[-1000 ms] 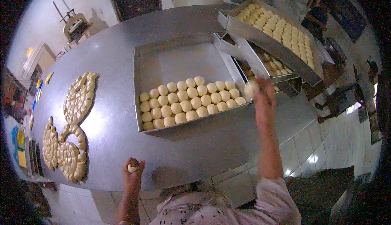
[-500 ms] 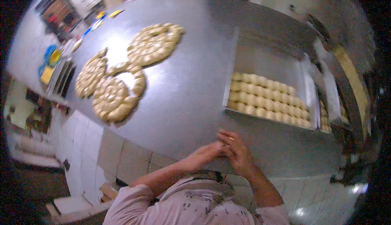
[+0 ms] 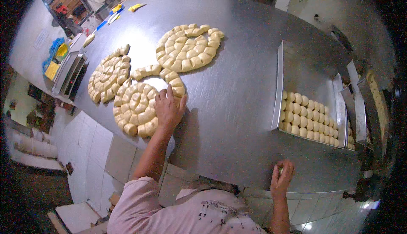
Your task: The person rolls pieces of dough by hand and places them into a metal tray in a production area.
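Observation:
My left hand (image 3: 168, 109) reaches over the right side of a coil of cut dough pieces (image 3: 136, 107), fingers spread and lying at or just above the dough. A short curved strip of dough pieces (image 3: 173, 80) passes beside its fingertips. Near the table's front edge on the right, my right hand (image 3: 282, 178) is closed, its fingers curled in. A small pale bit shows between the thumb and fingers, too little to name. To the right stands a metal tray (image 3: 277, 85) with rows of round dough balls (image 3: 307, 117) in its near part.
Two more dough coils lie on the metal table (image 3: 237, 77): one at the far side (image 3: 188, 49), one at the left (image 3: 109, 75). More trays (image 3: 358, 107) stand at the right edge. Yellow and blue items (image 3: 116, 11) lie at the far left.
My hands, together at the front edge before, are now apart: the left has gone out to the near dough coil, the right to the right. The view has shifted leftward.

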### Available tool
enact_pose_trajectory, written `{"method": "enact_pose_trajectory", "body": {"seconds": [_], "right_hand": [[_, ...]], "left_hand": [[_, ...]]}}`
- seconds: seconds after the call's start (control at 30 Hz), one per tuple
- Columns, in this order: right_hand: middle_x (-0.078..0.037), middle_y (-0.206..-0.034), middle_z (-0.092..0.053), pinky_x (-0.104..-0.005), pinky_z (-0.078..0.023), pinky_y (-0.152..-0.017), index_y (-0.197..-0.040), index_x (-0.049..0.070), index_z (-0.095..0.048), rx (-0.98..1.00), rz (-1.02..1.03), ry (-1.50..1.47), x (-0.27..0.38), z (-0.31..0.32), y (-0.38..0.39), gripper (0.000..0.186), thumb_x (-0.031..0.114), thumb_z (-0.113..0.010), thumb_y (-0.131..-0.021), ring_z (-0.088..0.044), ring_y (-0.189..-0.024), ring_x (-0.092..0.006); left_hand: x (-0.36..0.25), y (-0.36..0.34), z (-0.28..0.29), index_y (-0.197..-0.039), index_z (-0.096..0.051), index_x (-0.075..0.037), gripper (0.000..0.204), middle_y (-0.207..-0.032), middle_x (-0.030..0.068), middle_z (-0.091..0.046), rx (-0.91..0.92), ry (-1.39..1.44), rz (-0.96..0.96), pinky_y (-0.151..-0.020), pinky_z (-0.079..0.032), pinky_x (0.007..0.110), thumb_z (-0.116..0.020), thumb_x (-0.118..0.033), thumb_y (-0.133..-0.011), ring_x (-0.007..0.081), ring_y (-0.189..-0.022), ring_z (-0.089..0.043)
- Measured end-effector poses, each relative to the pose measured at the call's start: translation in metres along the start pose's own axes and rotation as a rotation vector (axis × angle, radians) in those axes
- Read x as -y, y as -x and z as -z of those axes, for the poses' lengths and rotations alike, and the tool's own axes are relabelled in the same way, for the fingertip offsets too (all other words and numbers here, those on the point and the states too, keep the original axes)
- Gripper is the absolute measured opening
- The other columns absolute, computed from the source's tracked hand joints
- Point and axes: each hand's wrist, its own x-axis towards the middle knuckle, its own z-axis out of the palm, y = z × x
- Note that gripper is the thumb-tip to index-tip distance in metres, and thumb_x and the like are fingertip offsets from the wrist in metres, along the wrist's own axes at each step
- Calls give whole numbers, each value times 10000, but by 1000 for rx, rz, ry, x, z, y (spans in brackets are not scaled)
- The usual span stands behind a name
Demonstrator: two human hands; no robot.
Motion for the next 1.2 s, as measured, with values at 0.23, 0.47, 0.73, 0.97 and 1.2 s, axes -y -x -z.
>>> {"method": "enact_pose_trajectory", "body": {"seconds": [0.23,0.47,0.73,0.97,1.2], "right_hand": [[-153,-868,-562,-391,-400,-751,-906,-1,-540,-538,-478,-8,-71,18,-69,313,135,-684,-664,-523,-818,-308],[-235,-1048,-502,-468,-376,-865,-1028,-1,-501,-301,-303,84,-103,8,-22,404,175,-652,-697,-478,-969,-398],[-174,-1035,-512,-418,-370,-896,-992,25,-514,-151,-169,-6,-93,43,-14,341,155,-636,-701,-479,-996,-339],[-56,-937,-556,-292,-424,-804,-970,31,-551,-693,-343,-937,-126,164,-169,246,214,-578,-807,-518,-902,-165],[-169,-959,-595,-377,-455,-792,-1032,35,-562,-496,-207,-98,-221,107,-234,232,145,-514,-833,-574,-901,-305]], "left_hand": [[-20,-36,-24,-1232,-369,3,570,-1036,207,-511,323,-25,135,-784,-435,428,-502,-366,-818,349,-966,-505],[6,-5,-32,-1262,-325,16,485,-912,251,-552,385,272,-131,-724,-431,437,-476,-107,-818,402,-838,-533],[-110,42,34,-987,-525,-55,176,-842,48,-522,775,1038,29,-672,-405,278,-476,-143,-843,154,-754,-480],[-161,67,34,-1030,-434,-88,271,-886,46,-501,764,1471,326,-690,-426,272,-547,-42,-788,131,-809,-491],[-223,92,55,-1052,-439,-82,260,-891,52,-508,618,1500,319,-698,-432,281,-555,-81,-819,133,-787,-497]]}}
